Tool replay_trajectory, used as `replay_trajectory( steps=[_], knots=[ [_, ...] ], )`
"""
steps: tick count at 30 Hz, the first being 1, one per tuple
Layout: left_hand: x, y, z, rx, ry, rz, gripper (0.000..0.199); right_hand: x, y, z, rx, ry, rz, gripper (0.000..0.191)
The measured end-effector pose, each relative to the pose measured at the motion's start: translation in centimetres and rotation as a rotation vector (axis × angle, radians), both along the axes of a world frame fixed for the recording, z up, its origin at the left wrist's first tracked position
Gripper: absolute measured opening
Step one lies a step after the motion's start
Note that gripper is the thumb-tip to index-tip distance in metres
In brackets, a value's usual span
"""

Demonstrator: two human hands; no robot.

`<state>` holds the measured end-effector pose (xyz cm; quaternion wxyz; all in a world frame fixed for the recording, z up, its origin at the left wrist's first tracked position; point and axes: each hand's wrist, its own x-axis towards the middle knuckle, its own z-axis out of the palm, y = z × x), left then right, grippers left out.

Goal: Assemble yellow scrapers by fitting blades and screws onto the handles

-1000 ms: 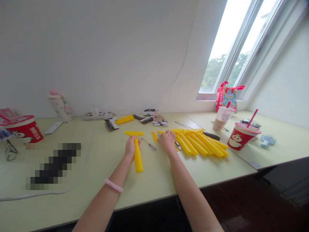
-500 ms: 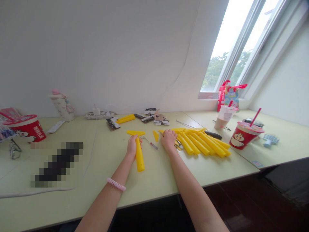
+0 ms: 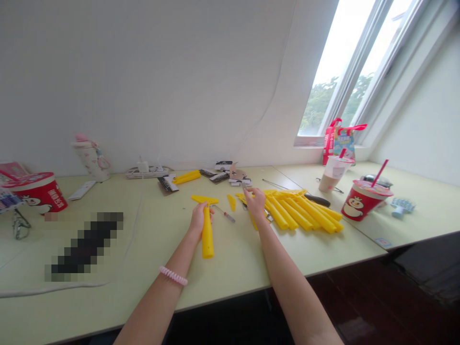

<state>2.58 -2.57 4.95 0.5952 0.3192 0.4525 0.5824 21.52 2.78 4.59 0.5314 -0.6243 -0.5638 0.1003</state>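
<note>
My left hand is wrapped round the handle of a yellow T-shaped scraper, its wide head pointing away from me. Pinched in the fingers of my right hand is a small, thin, grey metal-looking piece, too small to make out fully. That hand is just left of a row of several similar yellow scrapers. Between my hands lie a small screwdriver and a flat yellow plastic piece. Small metal pieces are partly hidden by my right wrist.
Yellow pieces and black-and-white cards lie toward the wall, near a power strip. A red cup and a clear drink cup stand at right. Another red cup and a bottle are at left.
My right hand has lifted off the spot beside the scraper row, with a small grey piece now showing in its fingertips. My left hand still holds the scraper, slightly shifted.
</note>
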Motion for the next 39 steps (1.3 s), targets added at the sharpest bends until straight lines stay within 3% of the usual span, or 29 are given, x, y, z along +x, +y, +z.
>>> replay_trajectory(
  steps=[4,7,19,26,32,39],
  knots=[
    [0.1,0.4,-0.4,-0.016,-0.028,-0.062,0.016,0.1,-0.4,0.8,-0.011,0.432,0.230,0.029],
    [0.2,0.5,-0.5,-0.022,-0.024,-0.084,0.015,-0.2,-0.8,1.2,-0.033,0.616,0.319,0.027],
    [0.4,0.5,-0.6,-0.021,-0.015,-0.129,0.016,-1.5,-1.4,1.4,-0.078,0.727,0.473,0.023],
    [0.5,0.6,-0.7,-0.005,-0.031,-0.140,0.016,-2.5,-1.9,1.5,-0.196,0.968,0.633,0.019],
    [0.6,0.4,-0.4,0.016,-0.025,-0.127,0.020,-3.7,-2.4,1.6,-0.160,1.091,0.746,0.016],
    [0.6,0.3,-0.3,0.071,-0.041,-0.130,0.020,-4.8,-2.7,1.2,-0.103,1.016,0.691,0.019]
  ],
)
